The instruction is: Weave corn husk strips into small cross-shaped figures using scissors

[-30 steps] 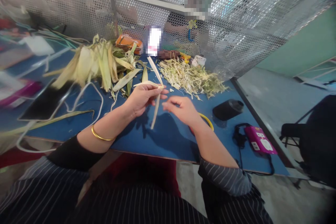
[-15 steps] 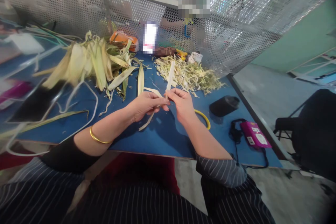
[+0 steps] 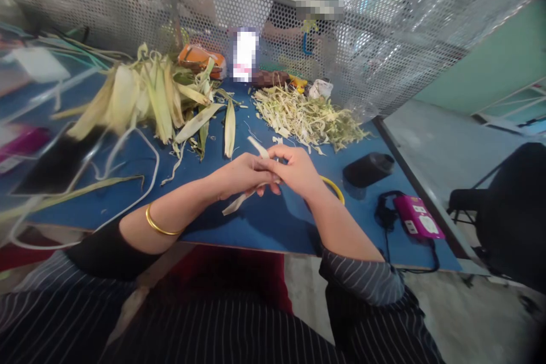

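My left hand is closed on a pale strip of corn husk, whose lower end hangs out below the fingers. My right hand meets it, thumb and fingers pinched on the husk; another piece of strip pokes up above the joined fingertips. Where the strips cross is hidden by the fingers. Beyond my hands a single husk leaf lies on the blue table. A heap of whole corn husks is to the left, and a pile of shredded husk is to the right.
A black cylinder and a magenta power strip with a black cable lie at the right. A yellow ring is partly behind my right wrist. White cable loops at the left. A perforated metal screen stands behind.
My right hand has turned inward and closed over my left fingertips. The strip that stood upright now leans to the left, with less of it showing.
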`<state>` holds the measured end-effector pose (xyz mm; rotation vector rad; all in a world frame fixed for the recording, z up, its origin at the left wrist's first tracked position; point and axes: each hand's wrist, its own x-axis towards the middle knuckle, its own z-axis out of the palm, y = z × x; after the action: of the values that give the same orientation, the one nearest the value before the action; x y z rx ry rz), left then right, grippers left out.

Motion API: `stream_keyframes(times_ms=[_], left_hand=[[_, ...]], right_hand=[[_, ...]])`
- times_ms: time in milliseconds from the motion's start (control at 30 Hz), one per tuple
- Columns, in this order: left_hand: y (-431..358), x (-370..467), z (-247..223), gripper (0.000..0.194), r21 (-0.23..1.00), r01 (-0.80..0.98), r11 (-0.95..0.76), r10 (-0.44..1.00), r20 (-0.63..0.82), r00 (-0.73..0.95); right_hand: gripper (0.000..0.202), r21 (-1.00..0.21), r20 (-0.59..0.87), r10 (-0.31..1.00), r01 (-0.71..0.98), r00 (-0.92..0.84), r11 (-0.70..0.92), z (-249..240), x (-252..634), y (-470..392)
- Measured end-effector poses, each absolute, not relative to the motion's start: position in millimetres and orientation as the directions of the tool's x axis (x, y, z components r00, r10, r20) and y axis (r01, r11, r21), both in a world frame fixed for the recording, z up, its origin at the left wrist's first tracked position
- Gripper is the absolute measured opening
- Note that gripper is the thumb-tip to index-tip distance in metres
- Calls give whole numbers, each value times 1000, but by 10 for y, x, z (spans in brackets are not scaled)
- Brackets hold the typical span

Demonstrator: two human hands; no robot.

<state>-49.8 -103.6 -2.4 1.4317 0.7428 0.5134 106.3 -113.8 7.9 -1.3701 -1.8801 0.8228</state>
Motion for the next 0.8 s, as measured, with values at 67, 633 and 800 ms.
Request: stream_keyframes(times_ms=[67, 633, 800], left_hand=[[-1037, -491, -27, 24, 989, 98, 109, 700, -147, 699], [-1008, -494, -70, 22, 967, 22, 253, 682, -194, 705], [-913, -569, -2, 22, 909, -196, 368, 799, -202, 566]], right_hand=[[28, -911, 40, 981, 396, -189, 114, 69, 1053, -1153], [19, -742, 470, 882, 529, -29, 413, 26, 1039, -1144], [21, -707, 538, 839, 584, 78, 399, 119, 1228, -1129]])
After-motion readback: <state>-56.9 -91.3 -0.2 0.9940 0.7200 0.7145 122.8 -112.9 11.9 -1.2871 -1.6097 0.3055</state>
